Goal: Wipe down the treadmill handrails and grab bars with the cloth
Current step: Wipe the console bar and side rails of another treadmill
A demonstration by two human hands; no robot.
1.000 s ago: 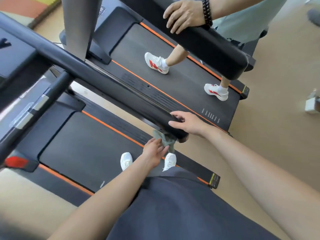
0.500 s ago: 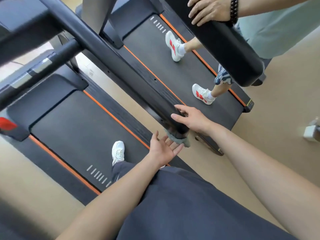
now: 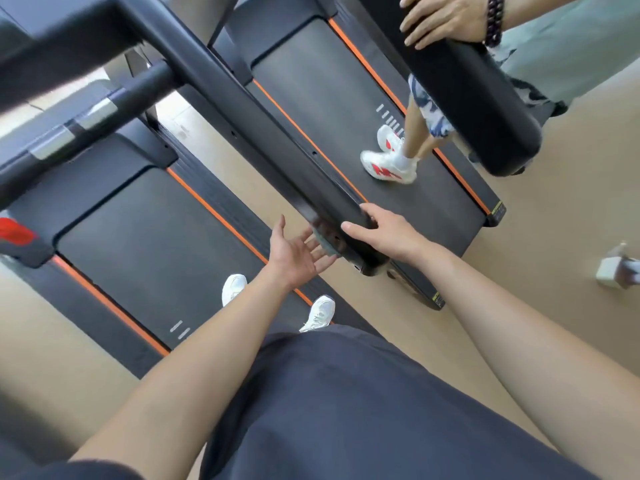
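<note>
The black handrail [image 3: 263, 133] of my treadmill runs from the upper left down to its end cap near the middle. My right hand [image 3: 384, 232] is wrapped over the top of the rail near that end, thumb on the near side. My left hand [image 3: 296, 249] is palm up under the rail with its fingers spread. Its fingertips press a grey-green cloth [image 3: 325, 243] against the rail's underside. Most of the cloth is hidden by the rail and my fingers.
A grab bar with silver sensor plates [image 3: 86, 121] crosses at the left, with a red safety key [image 3: 14, 233] below it. On the neighbouring treadmill a person in white and red shoes [image 3: 388, 166] walks, one hand [image 3: 443, 22] on a second handrail [image 3: 485, 112]. A white object [image 3: 611, 271] sits on the floor at the right.
My left hand went from pinching the hanging cloth to a flat open palm pressing it under the rail. My right hand stayed on the rail end. The neighbour's feet stepped along the belt.
</note>
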